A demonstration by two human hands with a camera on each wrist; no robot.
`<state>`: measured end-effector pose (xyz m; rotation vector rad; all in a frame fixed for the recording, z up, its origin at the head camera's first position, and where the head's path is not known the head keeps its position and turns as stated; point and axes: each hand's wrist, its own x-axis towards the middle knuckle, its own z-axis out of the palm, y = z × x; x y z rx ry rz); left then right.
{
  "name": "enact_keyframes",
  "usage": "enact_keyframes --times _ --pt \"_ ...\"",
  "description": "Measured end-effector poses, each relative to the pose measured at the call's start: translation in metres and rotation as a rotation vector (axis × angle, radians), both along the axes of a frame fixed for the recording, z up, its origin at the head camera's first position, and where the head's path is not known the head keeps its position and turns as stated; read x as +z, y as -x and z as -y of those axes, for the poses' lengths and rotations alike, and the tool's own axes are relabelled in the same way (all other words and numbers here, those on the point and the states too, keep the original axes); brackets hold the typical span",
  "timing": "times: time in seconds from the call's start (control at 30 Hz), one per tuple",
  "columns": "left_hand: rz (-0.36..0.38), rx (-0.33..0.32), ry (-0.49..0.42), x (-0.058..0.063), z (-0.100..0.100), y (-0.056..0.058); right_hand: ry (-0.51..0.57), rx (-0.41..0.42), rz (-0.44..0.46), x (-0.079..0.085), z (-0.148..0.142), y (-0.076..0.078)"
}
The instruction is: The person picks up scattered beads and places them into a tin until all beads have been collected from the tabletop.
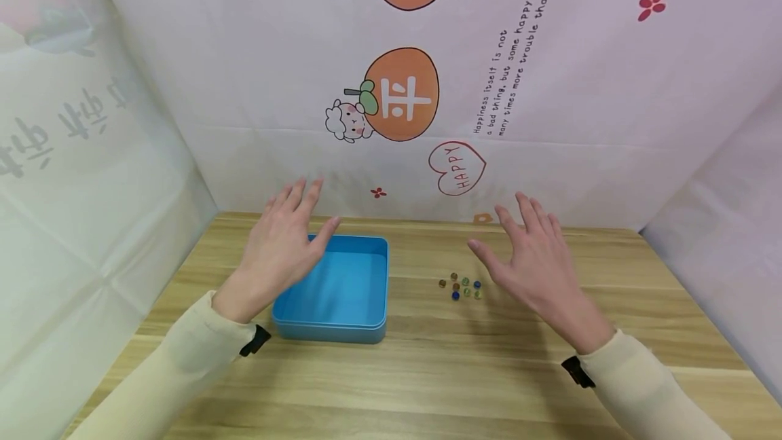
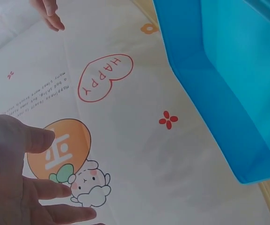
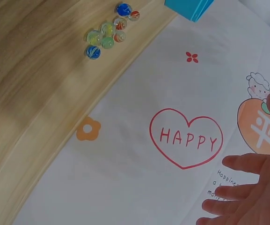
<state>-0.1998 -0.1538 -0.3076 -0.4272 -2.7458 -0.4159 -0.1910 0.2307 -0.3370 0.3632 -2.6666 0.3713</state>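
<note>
My left hand hovers over the left side of a blue open-topped box, fingers spread and holding nothing. The box stands on the wooden table, and the left wrist view shows its blue wall to the right of that hand. A small cluster of glass marbles, blue, green, yellowish and reddish-brown, lies on the wood to the right of the box. Just right of the marbles, my right hand is held above the table with its fingers extended and nothing in it.
Behind the table hangs a white printed cloth with orange fruit drawings and a red heart. More white cloth closes off the left side, and another sheet the right. Both wrists wear black straps.
</note>
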Motion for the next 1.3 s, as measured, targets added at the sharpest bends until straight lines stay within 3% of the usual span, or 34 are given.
enact_keyframes --times 0.43,0.77,1.03,1.3 --pt "0.042 0.023 -0.064 -0.003 0.008 -0.010 0.120 0.044 -0.107 -0.006 0.001 -0.010" --pt "0.084 0.014 -0.134 -0.005 0.019 -0.019 0.137 0.102 -0.202 -0.012 0.001 -0.013" --pt "0.143 0.018 -0.154 -0.013 0.033 -0.030 0.150 0.105 -0.149 -0.018 0.000 -0.017" --pt "0.192 0.019 -0.147 -0.031 0.049 -0.039 0.179 0.110 -0.113 -0.026 -0.003 -0.019"
